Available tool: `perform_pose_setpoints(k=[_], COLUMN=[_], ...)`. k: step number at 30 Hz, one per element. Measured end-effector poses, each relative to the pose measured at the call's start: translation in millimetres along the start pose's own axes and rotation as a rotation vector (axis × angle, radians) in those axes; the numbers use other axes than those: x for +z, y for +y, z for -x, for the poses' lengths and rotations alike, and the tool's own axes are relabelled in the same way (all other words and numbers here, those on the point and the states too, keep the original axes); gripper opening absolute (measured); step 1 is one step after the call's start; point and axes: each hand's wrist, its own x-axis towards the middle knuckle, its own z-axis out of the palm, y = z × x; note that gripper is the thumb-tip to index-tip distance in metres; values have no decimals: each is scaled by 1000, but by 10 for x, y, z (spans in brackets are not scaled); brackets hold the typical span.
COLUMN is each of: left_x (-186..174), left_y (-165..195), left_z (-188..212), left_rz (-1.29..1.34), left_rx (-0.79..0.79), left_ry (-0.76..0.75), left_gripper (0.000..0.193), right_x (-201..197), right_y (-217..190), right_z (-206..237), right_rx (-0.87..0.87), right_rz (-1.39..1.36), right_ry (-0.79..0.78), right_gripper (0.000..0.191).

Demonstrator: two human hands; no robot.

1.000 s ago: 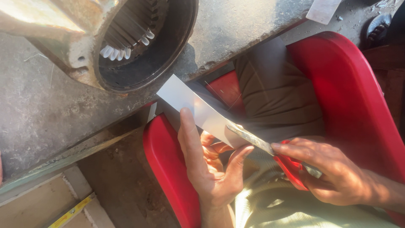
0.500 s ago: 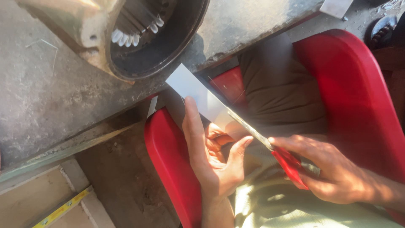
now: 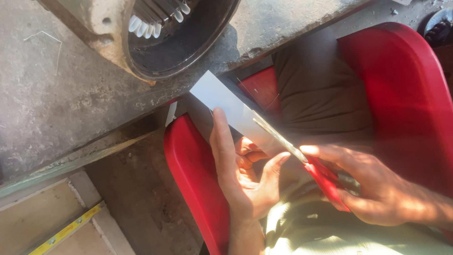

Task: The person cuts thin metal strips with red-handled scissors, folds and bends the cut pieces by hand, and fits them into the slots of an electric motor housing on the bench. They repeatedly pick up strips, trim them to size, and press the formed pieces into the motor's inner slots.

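You sat at a rough, stained concrete bench [image 3: 71,94]. A round metal motor housing [image 3: 155,38] with white sleeves inside rested on it near the edge. A thin wire scrap [image 3: 45,40] lay on the slab beside it.

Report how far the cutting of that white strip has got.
Done: red-handled scissors in the right hand are closed on the white paper strip, about halfway along it. In hand: left hand supports it. Left: the far half looks uncut.
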Motion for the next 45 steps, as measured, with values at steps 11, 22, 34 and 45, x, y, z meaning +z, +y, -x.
perform_pose_setpoints(k=[11,22,34,45], left_x=[-68,-55,-55,-66], left_y=[-88,-135,-131,-139], left_z=[82,102,111,117], left_rz=[-7,-17,21,87], left_rx=[67,63,71,70], left_ry=[41,73,55,74], left_gripper=[107,109,106,94], right_x=[76,73,69,91], right_y=[-5,15,-9,21], right_z=[-49,-79,-108,-102], right_rx=[82,-172,-287,-285], right_rz=[171,158,222,245], right_ry=[29,42,80,101], right_gripper=[85,84,86,88])
